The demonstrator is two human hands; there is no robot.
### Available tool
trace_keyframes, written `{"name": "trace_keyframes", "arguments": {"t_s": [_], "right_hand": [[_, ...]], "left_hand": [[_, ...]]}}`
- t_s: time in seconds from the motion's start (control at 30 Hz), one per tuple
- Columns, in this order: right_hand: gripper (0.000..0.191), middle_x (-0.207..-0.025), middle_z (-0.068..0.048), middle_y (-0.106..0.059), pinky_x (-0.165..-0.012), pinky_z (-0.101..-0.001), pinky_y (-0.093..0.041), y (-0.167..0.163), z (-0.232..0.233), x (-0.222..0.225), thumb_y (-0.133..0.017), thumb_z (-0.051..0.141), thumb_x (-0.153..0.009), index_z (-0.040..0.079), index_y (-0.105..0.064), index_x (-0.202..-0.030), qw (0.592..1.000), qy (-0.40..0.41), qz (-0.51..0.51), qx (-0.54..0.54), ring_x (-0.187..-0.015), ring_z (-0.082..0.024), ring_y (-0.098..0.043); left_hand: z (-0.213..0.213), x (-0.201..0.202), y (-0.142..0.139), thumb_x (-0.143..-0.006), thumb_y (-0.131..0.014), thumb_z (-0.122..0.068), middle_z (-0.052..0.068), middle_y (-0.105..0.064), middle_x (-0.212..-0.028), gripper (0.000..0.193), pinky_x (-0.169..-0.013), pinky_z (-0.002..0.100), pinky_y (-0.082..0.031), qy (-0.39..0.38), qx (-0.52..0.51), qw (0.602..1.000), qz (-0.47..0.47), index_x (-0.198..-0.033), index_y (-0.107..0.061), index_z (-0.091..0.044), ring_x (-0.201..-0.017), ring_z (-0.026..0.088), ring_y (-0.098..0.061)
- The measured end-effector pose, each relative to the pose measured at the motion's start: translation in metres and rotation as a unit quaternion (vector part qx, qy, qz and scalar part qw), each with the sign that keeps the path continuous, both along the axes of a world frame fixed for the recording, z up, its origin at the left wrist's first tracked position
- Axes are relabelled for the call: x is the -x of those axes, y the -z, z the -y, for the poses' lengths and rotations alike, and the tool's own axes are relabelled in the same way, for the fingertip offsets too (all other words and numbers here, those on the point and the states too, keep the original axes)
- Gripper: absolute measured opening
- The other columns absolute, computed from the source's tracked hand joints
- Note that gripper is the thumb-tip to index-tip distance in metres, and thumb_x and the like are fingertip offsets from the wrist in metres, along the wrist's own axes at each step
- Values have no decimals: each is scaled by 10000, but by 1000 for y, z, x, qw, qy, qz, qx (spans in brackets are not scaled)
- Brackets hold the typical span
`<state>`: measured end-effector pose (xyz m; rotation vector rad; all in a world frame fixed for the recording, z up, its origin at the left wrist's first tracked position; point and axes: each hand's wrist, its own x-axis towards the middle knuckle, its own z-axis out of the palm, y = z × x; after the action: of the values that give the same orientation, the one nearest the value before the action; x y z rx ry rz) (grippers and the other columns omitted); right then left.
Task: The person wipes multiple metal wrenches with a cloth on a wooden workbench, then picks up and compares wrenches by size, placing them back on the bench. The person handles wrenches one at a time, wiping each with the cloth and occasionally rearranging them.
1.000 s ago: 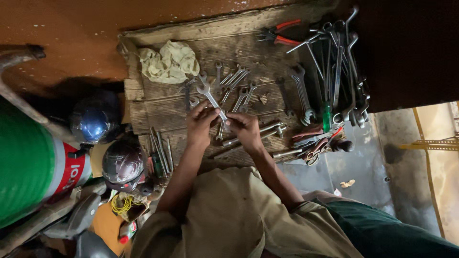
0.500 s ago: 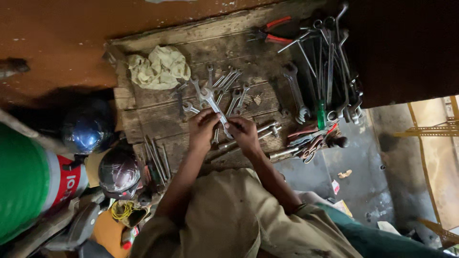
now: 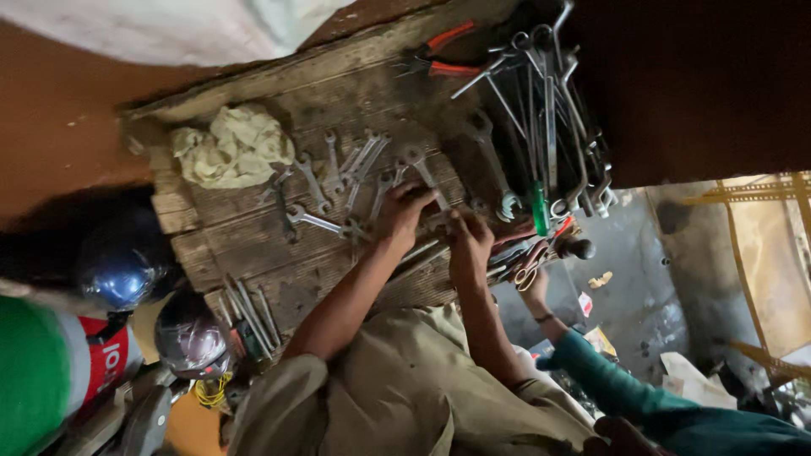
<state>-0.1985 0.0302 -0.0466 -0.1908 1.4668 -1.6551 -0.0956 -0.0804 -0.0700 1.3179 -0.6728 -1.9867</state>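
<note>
My left hand [image 3: 402, 216] rests on a worn wooden board [image 3: 253, 245], its fingers closed over the shaft of a steel wrench [image 3: 420, 165] whose head sticks out past them. My right hand [image 3: 470, 245] lies just beside it, fingers curled down on the board among loose spanners; what it grips is hidden. More wrenches [image 3: 338, 173] lie spread to the left of my hands. Both forearms reach up from my tan shirt.
A crumpled pale rag [image 3: 232, 148] lies at the board's far left. Long spanners [image 3: 549, 110], red-handled pliers [image 3: 448, 52] and a green-handled screwdriver [image 3: 539, 207] crowd the right. Another person's hand [image 3: 532, 280] in a teal sleeve reaches in. Two helmets [image 3: 127, 266] sit lower left.
My hands held a wrench raised between them; they have since lowered onto the board and shifted right. The view has moved closer.
</note>
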Motion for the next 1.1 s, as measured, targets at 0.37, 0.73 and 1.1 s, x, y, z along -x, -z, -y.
{"name": "trace_keyframes", "arguments": {"t_s": [0.37, 0.73, 1.1], "right_hand": [[341, -1046, -120, -687, -712, -325, -587, 23, -20, 61, -649, 9, -936, 5, -585, -1271, 984, 177, 5, 20, -833, -197, -684], [246, -999, -102, -707, -751, -325, -614, 26, -39, 50, -704, 81, -959, -39, -630, -1161, 995, 94, -33, 12, -827, -207, -716], [214, -1009, -107, -730, -763, -320, -616, 9, -40, 46, -691, 73, -962, -38, -648, -1140, 995, 92, -47, -16, -841, -194, -727]], "left_hand": [[11, 132, 54, -843, -826, -21, 35, -635, -843, 180, -750, 354, -525, 17, 99, 990, -97, -867, -648, -21, -777, 155, -598], [6, 152, 62, -829, -700, 90, 40, -614, -882, 184, -679, 325, -631, 19, 88, 991, -100, -941, -638, -42, -791, 160, -648], [8, 160, 70, -785, -710, 85, 101, -672, -1007, 326, -656, 341, -631, -23, 30, 999, -23, -1071, -617, -41, -826, 196, -697]]}}
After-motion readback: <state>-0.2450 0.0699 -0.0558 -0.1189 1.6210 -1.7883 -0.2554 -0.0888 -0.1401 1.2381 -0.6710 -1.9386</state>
